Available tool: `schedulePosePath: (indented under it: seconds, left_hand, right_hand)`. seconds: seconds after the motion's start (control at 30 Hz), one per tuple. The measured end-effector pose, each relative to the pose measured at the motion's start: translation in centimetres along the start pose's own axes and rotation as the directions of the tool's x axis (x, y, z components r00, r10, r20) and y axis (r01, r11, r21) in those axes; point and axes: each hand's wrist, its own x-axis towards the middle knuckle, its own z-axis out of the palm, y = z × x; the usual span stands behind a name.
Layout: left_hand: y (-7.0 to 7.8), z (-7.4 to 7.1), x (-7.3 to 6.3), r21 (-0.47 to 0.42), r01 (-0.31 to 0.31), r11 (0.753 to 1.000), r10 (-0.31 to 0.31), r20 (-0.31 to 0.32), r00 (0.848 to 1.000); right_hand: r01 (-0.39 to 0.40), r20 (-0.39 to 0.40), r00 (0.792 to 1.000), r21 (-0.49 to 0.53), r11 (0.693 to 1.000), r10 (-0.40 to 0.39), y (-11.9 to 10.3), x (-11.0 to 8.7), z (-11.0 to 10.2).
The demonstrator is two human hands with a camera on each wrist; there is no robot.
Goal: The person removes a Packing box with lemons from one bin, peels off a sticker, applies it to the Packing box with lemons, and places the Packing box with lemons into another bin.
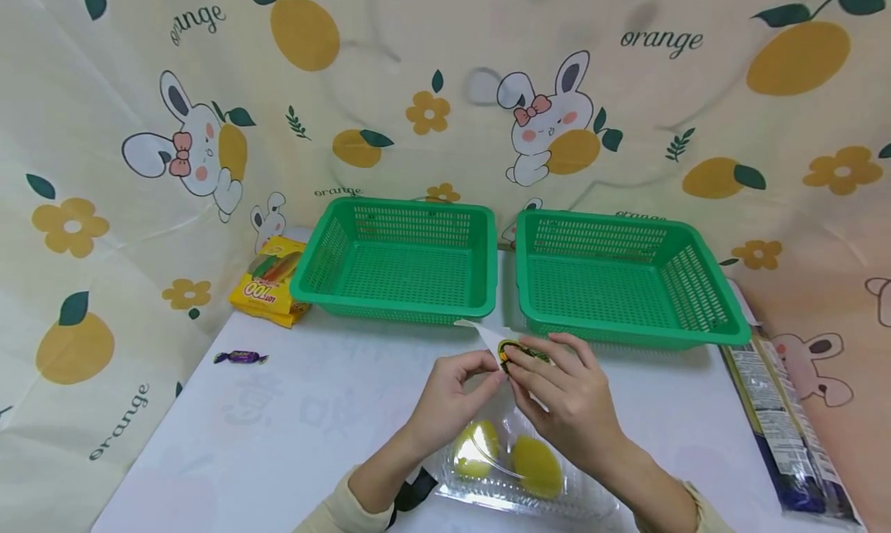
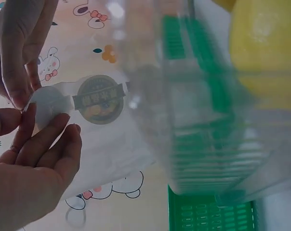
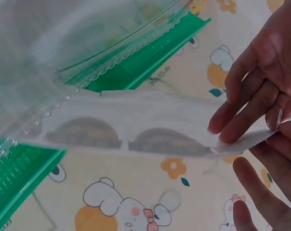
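My left hand (image 1: 452, 400) pinches the near end of a white sticker strip (image 2: 95, 144) between thumb and index finger. From the right, my right hand (image 1: 574, 398) holds the same strip, its fingers lying across a round label with dark and yellow print (image 1: 511, 353). Another round label (image 2: 101, 99) shows farther along the strip in the left wrist view. The fingertips of both hands meet at the strip's edge. Below them on the table lies a clear plastic clamshell box (image 1: 487, 502) with two yellow fruits (image 1: 537, 467) inside, partly covered by the hands and forearms.
Two green baskets (image 1: 404, 310) (image 1: 633, 333) stand side by side at the back. A yellow snack bag (image 1: 271, 285) leans by the left basket, with a purple-wrapped candy (image 1: 240, 357) nearer. Dark blue printed packets (image 1: 790, 432) lie along the right edge. Patterned cloth hangs behind.
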Motion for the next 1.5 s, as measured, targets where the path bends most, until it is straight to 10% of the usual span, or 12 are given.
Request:
schedulePosePath:
  seconds: [0.53,0.8,1.13,1.5]
  left_hand:
    - [0.0,0.0,-0.1,0.027,-0.035,0.999,0.036,-0.053,0.998]
    - [0.0,-0.2,-0.3,0.027,-0.004,1.000,0.005,-0.070,0.998]
    - [0.0,-0.7,-0.6,0.019,0.014,1.000,-0.012,-0.078,0.997]
    - [-0.3,-1.3,-0.7,-0.019,0.020,1.000,-0.022,-0.081,0.996]
  right_hand:
    - [-0.011,0.004,1.000,0.015,1.000,0.011,0.0,-0.3,-0.1]
    - [-0.182,0.010,0.983,0.252,0.950,0.185,0.1,-0.8,-0.2]
    - [-0.509,0.202,0.860,0.428,0.747,0.470,-0.2,-0.9,-1.4]
    - [-0.665,0.222,0.743,0.346,0.662,0.631,0.0,-0.6,-1.8]
